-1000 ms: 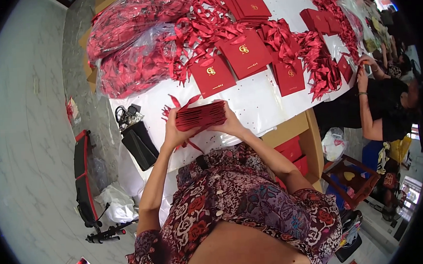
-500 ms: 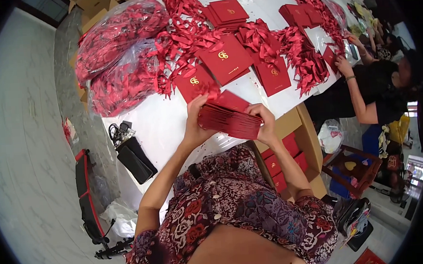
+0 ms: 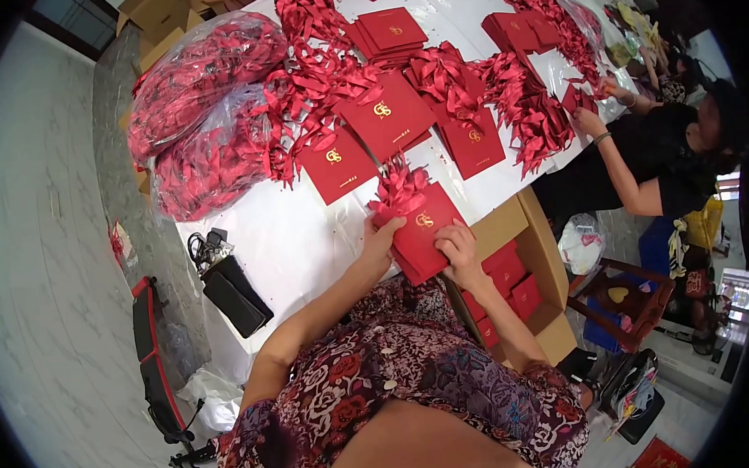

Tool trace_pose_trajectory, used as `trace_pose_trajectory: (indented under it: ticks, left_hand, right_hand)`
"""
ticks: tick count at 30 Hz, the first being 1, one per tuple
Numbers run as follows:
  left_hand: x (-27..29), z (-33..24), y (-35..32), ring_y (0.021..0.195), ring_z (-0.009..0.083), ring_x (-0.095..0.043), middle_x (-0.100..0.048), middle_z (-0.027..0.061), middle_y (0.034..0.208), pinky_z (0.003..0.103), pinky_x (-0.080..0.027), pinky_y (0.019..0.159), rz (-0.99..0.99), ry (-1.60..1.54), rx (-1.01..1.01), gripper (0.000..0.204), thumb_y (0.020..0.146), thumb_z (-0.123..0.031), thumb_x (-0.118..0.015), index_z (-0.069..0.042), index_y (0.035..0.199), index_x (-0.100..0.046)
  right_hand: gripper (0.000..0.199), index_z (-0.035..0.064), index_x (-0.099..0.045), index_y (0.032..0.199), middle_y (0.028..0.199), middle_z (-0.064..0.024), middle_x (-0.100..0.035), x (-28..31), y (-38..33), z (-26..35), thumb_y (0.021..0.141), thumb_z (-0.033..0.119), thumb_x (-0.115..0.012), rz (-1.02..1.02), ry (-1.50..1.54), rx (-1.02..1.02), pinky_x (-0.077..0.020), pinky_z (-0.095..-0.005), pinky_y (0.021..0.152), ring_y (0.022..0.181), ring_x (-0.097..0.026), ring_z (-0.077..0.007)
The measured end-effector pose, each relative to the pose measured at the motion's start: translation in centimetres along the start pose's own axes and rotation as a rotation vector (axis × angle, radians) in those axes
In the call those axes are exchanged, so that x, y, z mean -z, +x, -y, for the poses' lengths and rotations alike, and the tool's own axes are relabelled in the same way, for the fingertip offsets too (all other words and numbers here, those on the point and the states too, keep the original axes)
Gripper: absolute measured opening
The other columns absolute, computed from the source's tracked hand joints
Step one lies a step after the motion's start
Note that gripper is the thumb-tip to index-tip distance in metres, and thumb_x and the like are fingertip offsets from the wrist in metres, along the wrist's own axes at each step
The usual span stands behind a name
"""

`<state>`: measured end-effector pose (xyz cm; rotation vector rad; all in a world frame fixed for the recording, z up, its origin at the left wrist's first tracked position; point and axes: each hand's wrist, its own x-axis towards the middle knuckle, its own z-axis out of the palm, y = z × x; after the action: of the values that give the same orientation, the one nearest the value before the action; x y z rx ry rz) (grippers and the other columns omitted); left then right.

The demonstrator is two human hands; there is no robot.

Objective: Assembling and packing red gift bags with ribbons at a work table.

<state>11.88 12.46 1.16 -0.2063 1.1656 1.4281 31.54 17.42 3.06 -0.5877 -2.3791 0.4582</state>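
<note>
1. White-covered bench (image 3: 307,237) on a pale marble floor, strewn w/ red ribbon bows (image 3: 324,76) & flat red cards w/ gold emblems (image 3: 385,119)
2. Left hand (image 3: 381,242) & right hand (image 3: 457,247) both closed on a stack of red gold-stamped cards (image 3: 425,231) at the near bench edge, ribbon bunch (image 3: 399,189) lying on its top end
3. Best to keep thumbs on top, fingers under, so edges stay square
4. Judging by the tilt, cards could fan out; press evenly
5. Open cardboard box of red cards (image 3: 513,286) sits just right, below the bench
</note>
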Motion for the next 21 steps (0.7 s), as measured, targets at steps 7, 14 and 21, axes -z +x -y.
trace_pose_trajectory:
  ticks: [7, 14, 21]
  left_hand:
    - [1.4, 0.3, 0.7, 0.103, 0.0171, -0.061, -0.06, 0.0085, 0.113, 0.033, -0.054, 0.086, 0.29, 0.233, -0.4, 0.05, 0.083, -0.005, -0.072, -0.008, 0.123, -0.042]
    - [-1.3, -1.4, 0.7, 0.11, 0.0164, -0.057, -0.057, 0.0084, 0.119, 0.032, -0.051, 0.092, 0.426, 0.301, -0.435, 0.056, 0.084, -0.003, -0.072, -0.006, 0.131, -0.041]
    - [-1.2, 0.0, 6.7, 0.118, 0.0197, -0.053, -0.051, 0.0111, 0.13, 0.035, -0.047, 0.099, 0.461, 0.427, -0.557, 0.077, 0.08, -0.013, -0.081, -0.006, 0.139, -0.032]
  right_hand:
    - [0.077, 0.0034, -0.044, 0.13, 0.13, -0.0199, -0.045, 0.9, -2.5, 2.5, 0.074, 0.04, -0.083, -0.119, 0.234, -0.503, -0.0304, -0.048, 0.109, 0.126, -0.044, -0.0341]
    - [0.057, 0.0046, -0.045, 0.137, 0.123, -0.0094, -0.061, -0.2, -2.2, -1.3, 0.093, 0.032, -0.068, -0.16, 1.519, -1.434, -0.0516, -0.0336, 0.091, 0.11, -0.061, -0.0202]
    - [0.043, 0.0068, -0.054, 0.126, 0.108, -0.0036, -0.066, -3.7, -2.0, -6.1, 0.093, 0.03, -0.069, -0.367, 1.246, -1.209, -0.0538, -0.0268, 0.073, 0.089, -0.064, -0.0119]
